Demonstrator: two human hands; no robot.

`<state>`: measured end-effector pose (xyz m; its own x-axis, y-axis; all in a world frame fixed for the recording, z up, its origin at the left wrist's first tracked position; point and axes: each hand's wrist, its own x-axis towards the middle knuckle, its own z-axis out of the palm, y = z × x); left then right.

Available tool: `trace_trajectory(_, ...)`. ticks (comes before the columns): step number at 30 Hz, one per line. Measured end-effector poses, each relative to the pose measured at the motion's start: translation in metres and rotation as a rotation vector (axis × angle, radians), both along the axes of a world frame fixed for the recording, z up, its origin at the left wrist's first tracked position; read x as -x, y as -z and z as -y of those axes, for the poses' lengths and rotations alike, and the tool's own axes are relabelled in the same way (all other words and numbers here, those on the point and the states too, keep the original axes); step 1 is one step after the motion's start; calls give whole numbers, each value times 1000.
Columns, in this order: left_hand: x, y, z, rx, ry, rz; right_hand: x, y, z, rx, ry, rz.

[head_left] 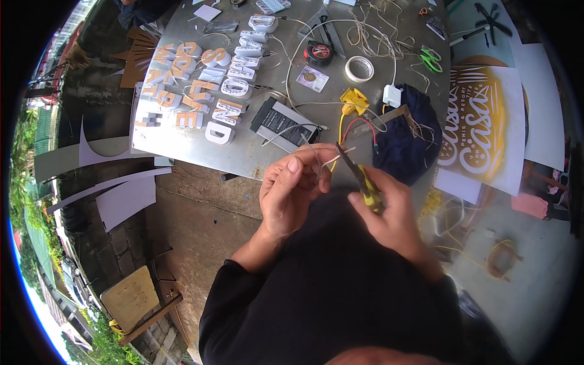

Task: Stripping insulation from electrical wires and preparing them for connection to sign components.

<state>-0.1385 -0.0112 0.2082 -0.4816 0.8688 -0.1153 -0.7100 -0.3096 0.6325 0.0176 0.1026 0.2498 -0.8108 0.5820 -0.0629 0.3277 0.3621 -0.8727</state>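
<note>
My left hand (281,193) is closed, with its fingers pinching a thin light wire (330,162) near the table's front edge. In my right hand (392,210) is a pair of pliers (371,193) with yellow and black handles. Their dark jaws reach toward the wire between my hands; whether they grip it is too small to tell. Just beyond my left hand lies a flat grey and black power supply (281,125) with wires from its end. Farther off are a yellow plug or socket (354,100) on a yellow cord and a small white adapter (392,95).
Rows of block letters (220,132) stand on the metal table (176,151) at left. Beyond my hands lie a tape measure (318,53), a masking tape roll (359,69), green-handled scissors (431,59) and tangled cable (363,33). Dark cloth (404,149) hangs at right, near a printed sign (486,121).
</note>
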Motion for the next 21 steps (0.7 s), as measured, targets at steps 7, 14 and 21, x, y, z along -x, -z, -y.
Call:
trace_trajectory(7, -7, 2, -2, 50, -75, -130, 0, 2, 1, -16, 5, 7)
trace_trajectory(14, -15, -1, -8, 176, -224, -210, 0, 2, 1, -39, -2, 19)
trace_trajectory(21, -16, -2, -8, 207, -234, -245, 0, 3, 1, -28, 1, 15)
